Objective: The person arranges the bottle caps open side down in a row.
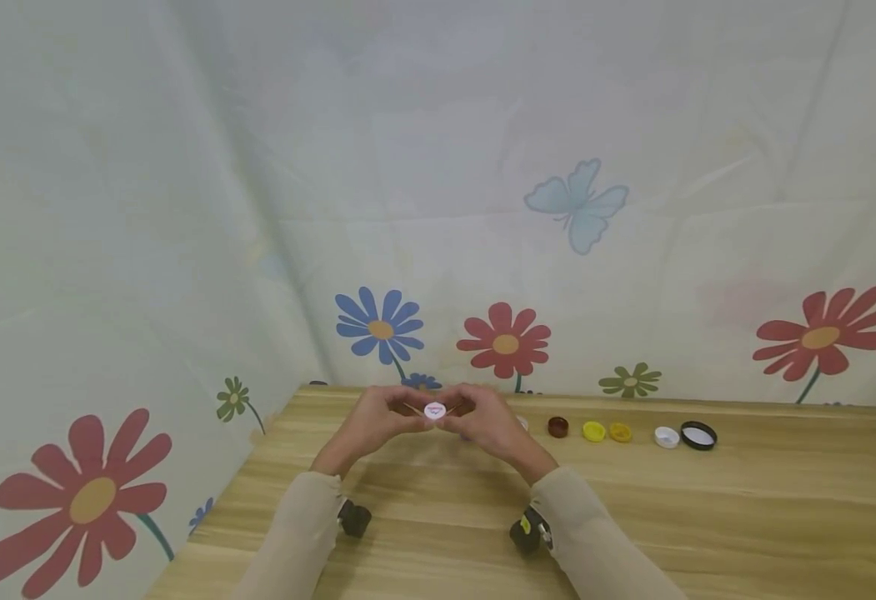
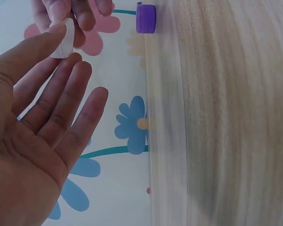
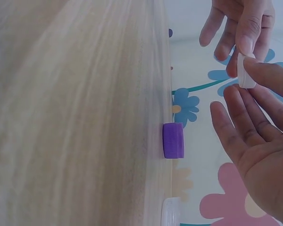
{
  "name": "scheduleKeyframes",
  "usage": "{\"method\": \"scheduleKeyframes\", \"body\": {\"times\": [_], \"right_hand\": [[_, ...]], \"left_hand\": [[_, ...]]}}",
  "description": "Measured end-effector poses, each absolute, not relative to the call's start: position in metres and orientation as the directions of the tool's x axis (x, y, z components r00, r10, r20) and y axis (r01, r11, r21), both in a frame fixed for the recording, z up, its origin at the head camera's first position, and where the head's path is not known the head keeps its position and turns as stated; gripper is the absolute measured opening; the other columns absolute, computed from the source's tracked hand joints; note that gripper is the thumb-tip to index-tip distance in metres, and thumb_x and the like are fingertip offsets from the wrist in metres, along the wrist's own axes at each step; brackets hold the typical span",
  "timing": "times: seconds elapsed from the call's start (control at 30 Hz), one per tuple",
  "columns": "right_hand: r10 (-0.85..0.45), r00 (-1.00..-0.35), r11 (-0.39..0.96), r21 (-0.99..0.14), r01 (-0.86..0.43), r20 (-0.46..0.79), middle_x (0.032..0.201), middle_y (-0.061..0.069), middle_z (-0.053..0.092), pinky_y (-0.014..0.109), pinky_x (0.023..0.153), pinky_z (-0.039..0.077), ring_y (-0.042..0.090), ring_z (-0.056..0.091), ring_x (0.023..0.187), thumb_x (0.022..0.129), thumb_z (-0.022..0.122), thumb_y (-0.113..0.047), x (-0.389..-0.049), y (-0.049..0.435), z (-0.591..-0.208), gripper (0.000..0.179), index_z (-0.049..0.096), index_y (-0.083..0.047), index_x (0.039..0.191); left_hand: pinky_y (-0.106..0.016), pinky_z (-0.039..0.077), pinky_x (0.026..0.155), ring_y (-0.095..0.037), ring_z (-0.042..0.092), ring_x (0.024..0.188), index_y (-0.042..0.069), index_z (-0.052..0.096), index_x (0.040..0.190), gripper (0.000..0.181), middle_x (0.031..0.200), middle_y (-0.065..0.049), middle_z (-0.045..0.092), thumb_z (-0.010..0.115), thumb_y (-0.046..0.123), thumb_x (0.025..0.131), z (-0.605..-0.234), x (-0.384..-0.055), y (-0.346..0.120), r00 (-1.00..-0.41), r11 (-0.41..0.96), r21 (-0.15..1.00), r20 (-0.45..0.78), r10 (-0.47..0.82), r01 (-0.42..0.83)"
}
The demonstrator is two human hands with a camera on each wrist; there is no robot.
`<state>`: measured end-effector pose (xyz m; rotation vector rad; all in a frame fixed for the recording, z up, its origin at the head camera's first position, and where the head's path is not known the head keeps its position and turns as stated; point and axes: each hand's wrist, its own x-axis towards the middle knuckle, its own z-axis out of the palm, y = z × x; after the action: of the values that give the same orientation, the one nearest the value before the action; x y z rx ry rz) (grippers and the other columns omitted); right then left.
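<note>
Both hands meet above the table and hold one small white bottle cap (image 1: 434, 410) between them, its flat face with pinkish print turned toward the head camera. My left hand (image 1: 373, 417) pinches one side of its edge with thumb and fingertips. From the opposite side my right hand (image 1: 488, 421) pinches it too. In the left wrist view the cap (image 2: 65, 40) is seen edge-on, thin and pale, at the thumb tip. A ribbed purple cap (image 3: 173, 140) stands on the table below the hands, mostly hidden behind the right hand in the head view.
To the right along the table's back run a brown cap (image 1: 558, 427), a yellow cap (image 1: 593, 431), an amber cap (image 1: 620, 432), a white cap (image 1: 666, 437) and a black-rimmed lid (image 1: 698, 435). A whitish cap (image 3: 170, 212) sits beside the purple one. A flowered curtain (image 1: 438, 208) hangs behind.
</note>
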<state>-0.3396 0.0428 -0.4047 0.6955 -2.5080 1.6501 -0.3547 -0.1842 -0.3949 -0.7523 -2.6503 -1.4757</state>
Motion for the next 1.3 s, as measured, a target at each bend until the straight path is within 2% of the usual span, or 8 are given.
{"method": "scheduleKeyframes", "body": {"times": [0.3,0.63,0.97,1.3], "right_hand": [[-0.371,-0.882,0.312,-0.856,-0.412,0.289,0.105,0.005,0.075,0.032,0.082,0.059,0.020,0.069,0.094,0.094,0.081,-0.006,-0.340,0.042,-0.409,0.026,0.075,-0.002,0.119],[-0.373,-0.895,0.340,-0.861,-0.378,0.245,0.102,0.002,0.075,0.035,0.085,0.058,0.018,0.069,0.096,0.093,0.083,-0.010,-0.342,0.040,-0.416,0.024,0.076,-0.004,0.115],[-0.405,-0.886,0.368,-0.847,-0.383,0.225,0.101,0.001,0.074,0.035,0.086,0.057,0.016,0.067,0.094,0.093,0.082,-0.007,-0.343,0.041,-0.418,0.020,0.077,-0.007,0.112],[-0.438,-0.880,0.377,-0.852,-0.364,0.182,0.100,0.000,0.073,0.035,0.088,0.056,0.016,0.066,0.094,0.094,0.081,-0.007,-0.341,0.041,-0.419,0.017,0.076,-0.006,0.110]], "left_hand": [[-0.035,0.059,0.083,-0.020,0.073,0.092,0.011,0.081,0.118,0.031,0.104,0.001,0.078,0.089,0.011,0.088,-0.399,-0.358,-0.188,-0.862,0.460,0.766,0.237,0.447,0.449],[-0.033,0.059,0.085,-0.020,0.073,0.092,0.008,0.081,0.113,0.026,0.101,-0.001,0.079,0.088,0.009,0.088,-0.403,-0.361,-0.192,-0.836,0.453,0.752,0.235,0.496,0.480],[-0.036,0.060,0.089,-0.022,0.074,0.098,0.004,0.078,0.115,0.028,0.105,-0.006,0.079,0.086,0.007,0.089,-0.406,-0.362,-0.195,-0.841,0.440,0.788,0.174,0.512,0.431],[-0.035,0.060,0.087,-0.022,0.074,0.096,0.003,0.078,0.112,0.028,0.103,-0.006,0.078,0.088,0.009,0.087,-0.409,-0.361,-0.195,-0.841,0.455,0.798,0.115,0.529,0.395]]}}
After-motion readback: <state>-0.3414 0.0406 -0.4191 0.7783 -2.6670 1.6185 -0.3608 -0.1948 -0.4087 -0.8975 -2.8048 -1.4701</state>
